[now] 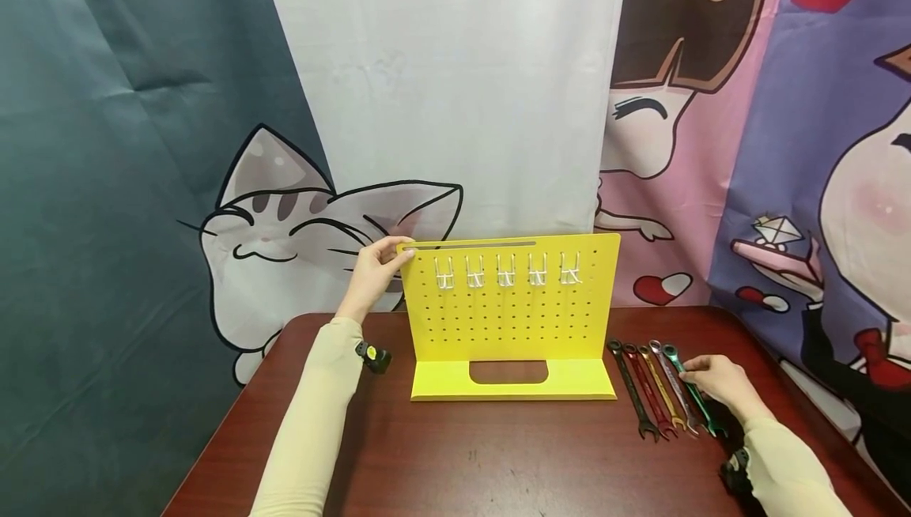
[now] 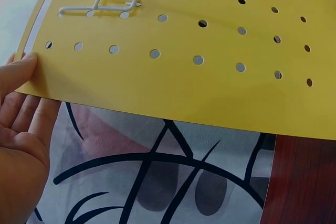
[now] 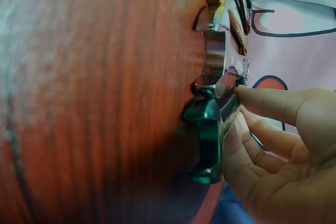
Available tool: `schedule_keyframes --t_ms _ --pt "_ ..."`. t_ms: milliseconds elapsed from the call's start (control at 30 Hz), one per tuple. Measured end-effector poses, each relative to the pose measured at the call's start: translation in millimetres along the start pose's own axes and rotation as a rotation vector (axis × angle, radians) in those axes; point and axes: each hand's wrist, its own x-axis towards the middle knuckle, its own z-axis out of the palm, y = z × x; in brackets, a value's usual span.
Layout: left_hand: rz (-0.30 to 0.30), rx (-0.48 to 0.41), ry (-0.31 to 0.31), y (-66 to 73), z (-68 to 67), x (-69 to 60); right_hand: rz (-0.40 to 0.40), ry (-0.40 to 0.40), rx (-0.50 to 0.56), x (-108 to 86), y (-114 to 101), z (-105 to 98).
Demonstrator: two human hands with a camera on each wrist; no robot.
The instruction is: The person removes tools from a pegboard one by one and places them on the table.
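Observation:
A yellow pegboard (image 1: pixel 507 323) stands upright on its flat base, with several white wire hooks (image 1: pixel 506 273) in a row near its top. My left hand (image 1: pixel 373 273) pinches the board's upper left corner, thumb in front and fingers behind, as the left wrist view confirms. To the board's right, several combination wrenches lie side by side: black (image 1: pixel 630 390), red (image 1: pixel 648 390), gold (image 1: pixel 663 389), silver (image 1: pixel 678 390) and green. My right hand (image 1: pixel 724 384) pinches the green wrench (image 3: pixel 209 142) along its shank between thumb and fingers; its open end points towards me.
Everything rests on a reddish-brown wooden table (image 1: pixel 498 454). Behind it hangs a printed cartoon curtain (image 1: pixel 470 90). A cutout (image 1: pixel 508 372) runs through the pegboard's base. The silver wrench lies close beside the green one.

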Motion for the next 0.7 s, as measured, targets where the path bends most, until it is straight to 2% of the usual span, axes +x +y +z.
schedule_keyframes --t_ms 167,300,467,600,633,700 --pt "-0.001 0.012 0.0 0.0 0.1 0.2 -0.009 0.007 0.005 -0.3 -1.6 0.5" --pt "0.021 0.041 0.0 0.6 1.1 0.5 -0.015 0.005 0.021 0.3 -3.2 -1.8" --pt "0.021 0.091 -0.022 2.7 1.4 -1.6 -0.06 0.057 -0.007 0.5 -12.1 -13.6" --pt "0.033 0.121 -0.037 16.5 1.2 -6.0 -0.144 0.205 -0.066 -2.9 -35.4 -29.9" --pt "0.049 0.138 -0.027 22.7 1.0 -7.2 -0.168 0.26 -0.073 -4.3 -44.2 -34.5" --pt "0.12 0.208 0.016 37.5 0.3 -8.7 -0.226 0.395 -0.071 -8.1 -65.8 -44.1"
